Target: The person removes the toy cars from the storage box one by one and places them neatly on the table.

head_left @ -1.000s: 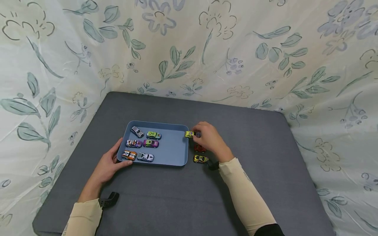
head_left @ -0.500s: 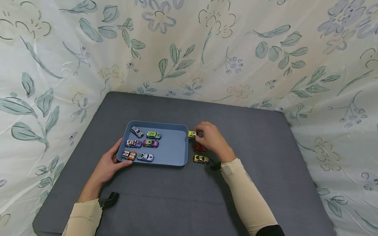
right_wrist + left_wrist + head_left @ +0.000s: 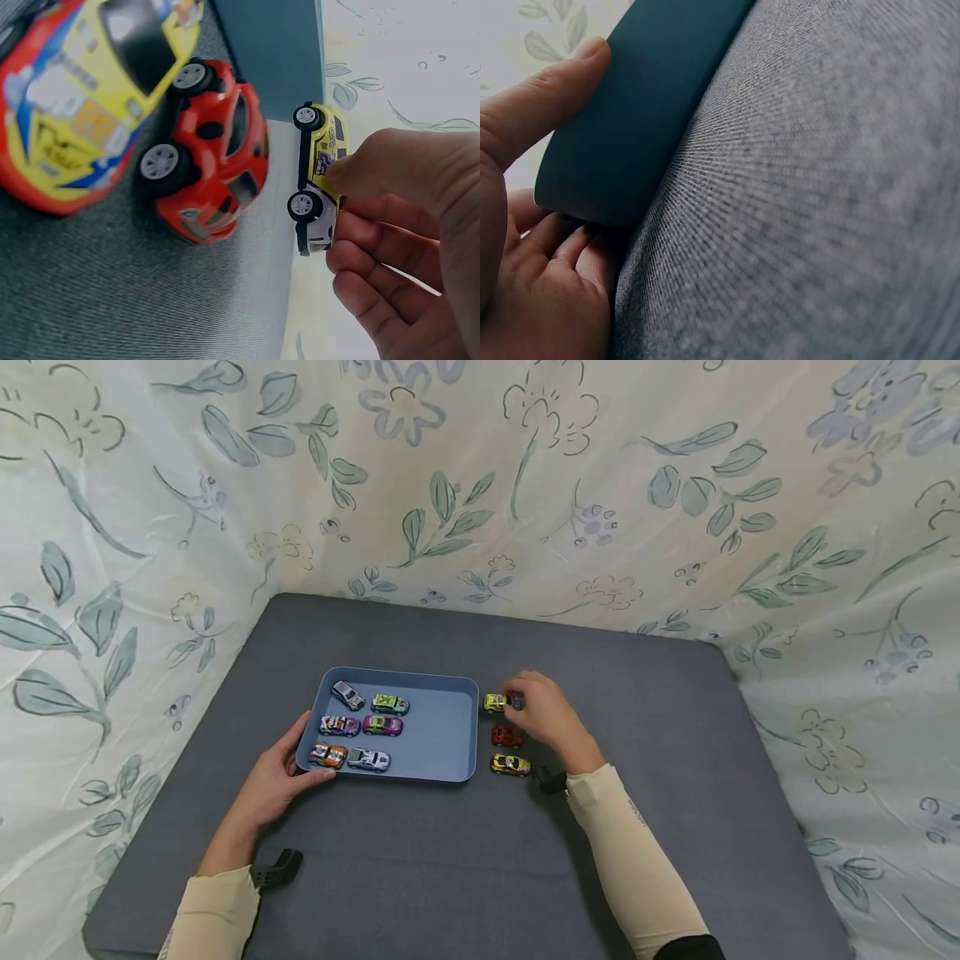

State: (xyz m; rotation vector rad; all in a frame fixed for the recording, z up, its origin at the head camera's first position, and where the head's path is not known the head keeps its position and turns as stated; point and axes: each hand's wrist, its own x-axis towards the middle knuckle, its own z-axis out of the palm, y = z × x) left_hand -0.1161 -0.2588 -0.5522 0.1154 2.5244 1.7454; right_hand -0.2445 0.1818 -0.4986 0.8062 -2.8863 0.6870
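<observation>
My left hand (image 3: 273, 781) grips the near left corner of a blue tray (image 3: 427, 768); in the left wrist view the thumb (image 3: 562, 86) lies along the tray's outer wall (image 3: 630, 127), with the other fingers bent at its end. To the right of the tray, my right hand (image 3: 546, 714) pinches a yellow toy car (image 3: 494, 702) between thumb and fingers. The right wrist view shows this yellow and white car (image 3: 326, 161) side-on, its wheels towards the table. Nearer to me, below that hand, sit a red toy car (image 3: 507, 737) and a yellow racing car (image 3: 510, 765).
Several toy cars stand in the tray's left half, among them a silver car (image 3: 348, 695), a green car (image 3: 391, 704) and an orange car (image 3: 328, 754). A grey cloth covers the table (image 3: 420, 877). Behind it hangs a floral curtain (image 3: 480, 485).
My right hand has drawn the yellow car rightwards, from the tray's right rim to a spot beside the tray. The left hand and the tray have stayed still.
</observation>
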